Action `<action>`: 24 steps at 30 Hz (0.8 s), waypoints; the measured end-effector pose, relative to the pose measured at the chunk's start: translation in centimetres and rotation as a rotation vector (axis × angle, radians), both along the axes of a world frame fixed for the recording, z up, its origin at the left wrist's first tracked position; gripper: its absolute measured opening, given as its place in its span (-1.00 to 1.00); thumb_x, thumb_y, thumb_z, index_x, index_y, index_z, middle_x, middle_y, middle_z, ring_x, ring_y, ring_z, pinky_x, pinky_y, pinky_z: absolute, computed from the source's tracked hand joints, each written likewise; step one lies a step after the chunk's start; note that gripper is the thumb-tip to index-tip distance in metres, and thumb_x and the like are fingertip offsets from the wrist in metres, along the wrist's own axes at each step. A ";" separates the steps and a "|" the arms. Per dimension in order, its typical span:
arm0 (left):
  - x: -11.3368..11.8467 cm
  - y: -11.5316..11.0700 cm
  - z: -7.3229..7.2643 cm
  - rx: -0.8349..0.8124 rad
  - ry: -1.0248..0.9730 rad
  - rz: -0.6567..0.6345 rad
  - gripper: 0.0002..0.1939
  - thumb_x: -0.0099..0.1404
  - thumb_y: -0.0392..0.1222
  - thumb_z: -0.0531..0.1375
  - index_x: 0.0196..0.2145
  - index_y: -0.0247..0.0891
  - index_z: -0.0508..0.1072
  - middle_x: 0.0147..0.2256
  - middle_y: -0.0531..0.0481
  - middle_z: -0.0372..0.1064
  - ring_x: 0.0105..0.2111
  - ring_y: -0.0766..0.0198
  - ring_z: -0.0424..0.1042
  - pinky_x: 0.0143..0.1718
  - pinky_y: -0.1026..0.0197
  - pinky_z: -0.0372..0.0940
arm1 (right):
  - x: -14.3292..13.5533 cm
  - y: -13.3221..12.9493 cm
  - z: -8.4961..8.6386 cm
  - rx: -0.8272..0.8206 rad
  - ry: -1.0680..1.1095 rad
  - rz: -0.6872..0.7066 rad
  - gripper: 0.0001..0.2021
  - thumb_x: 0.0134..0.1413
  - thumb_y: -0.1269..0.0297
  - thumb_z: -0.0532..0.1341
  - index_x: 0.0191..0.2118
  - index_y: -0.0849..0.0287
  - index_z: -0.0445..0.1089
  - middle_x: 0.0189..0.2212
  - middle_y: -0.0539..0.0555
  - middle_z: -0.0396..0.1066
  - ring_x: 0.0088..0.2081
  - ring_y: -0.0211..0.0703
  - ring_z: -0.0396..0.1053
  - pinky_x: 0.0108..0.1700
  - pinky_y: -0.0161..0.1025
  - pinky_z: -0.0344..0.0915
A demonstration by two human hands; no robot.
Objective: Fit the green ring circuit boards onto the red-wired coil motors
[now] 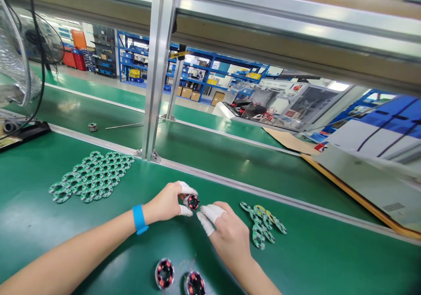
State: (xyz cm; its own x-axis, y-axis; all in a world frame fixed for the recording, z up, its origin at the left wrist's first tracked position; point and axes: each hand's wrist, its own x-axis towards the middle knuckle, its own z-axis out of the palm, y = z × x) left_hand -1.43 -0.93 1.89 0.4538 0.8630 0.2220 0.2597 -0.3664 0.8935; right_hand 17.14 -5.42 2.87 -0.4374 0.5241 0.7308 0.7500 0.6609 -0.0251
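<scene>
My left hand (166, 203), with white finger cots and a blue wristband (140, 219), grips a small motor stator (193, 202) between thumb and fingers. Its dark core and copper windings face me. Close beside it on the right is my right hand (230, 231), also in white finger cots, its fingertips pinched together near the stator's edge. Whatever is between those fingertips is too small to make out. Two more stators with copper windings, one (164, 274) on the left and another (194, 283) on the right, lie at the bottom, with thin loose wires near them.
Many ring-shaped green circuit boards (95, 176) lie in rows on the left of the green table (131, 260). A smaller loose pile of ring boards (261, 222) is on the right. An aluminium post (154, 75) rises beyond my hands. One part (92, 127) sits behind the rail.
</scene>
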 end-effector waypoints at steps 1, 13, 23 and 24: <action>0.0 0.0 0.0 0.000 -0.001 -0.003 -0.56 -0.11 -0.37 0.35 -0.19 -0.26 0.48 -0.25 -0.01 0.39 -0.31 0.24 0.37 -0.26 0.25 0.30 | 0.1 0.1 -0.2 -0.041 0.001 -0.028 -0.77 0.19 0.31 0.08 -0.37 0.17 0.48 -0.54 0.05 0.45 -0.38 -0.15 0.37 -0.45 -0.32 0.26; 0.1 -0.5 0.5 0.114 0.076 -0.004 -0.62 -0.06 -0.33 0.35 -0.22 -0.24 0.49 -0.26 0.00 0.40 -0.31 0.26 0.36 -0.27 0.27 0.27 | 0.2 0.1 -0.5 -0.396 0.032 -0.075 -0.88 0.05 0.29 0.19 -0.39 0.06 0.49 -0.46 -0.01 0.47 -0.39 -0.17 0.38 -0.44 -0.31 0.31; 0.2 -0.8 1.1 0.138 0.225 0.141 -0.61 -0.05 -0.26 0.33 -0.20 -0.30 0.48 -0.34 -0.03 0.36 -0.36 0.22 0.32 -0.32 0.25 0.25 | -0.2 -0.3 -1.2 -0.064 -0.156 -0.086 -0.72 0.19 0.42 0.02 -0.44 0.18 0.43 -0.56 0.07 0.40 -0.38 -0.15 0.28 -0.42 -0.30 0.13; 0.3 -0.9 1.0 0.158 0.263 0.156 -0.64 -0.06 -0.28 0.31 -0.22 -0.30 0.48 -0.35 -0.03 0.35 -0.35 0.21 0.31 -0.31 0.24 0.25 | -0.5 -0.4 -1.3 -0.049 -0.168 -0.088 -0.72 0.19 0.43 0.02 -0.45 0.18 0.42 -0.57 0.07 0.38 -0.38 -0.15 0.27 -0.42 -0.29 0.12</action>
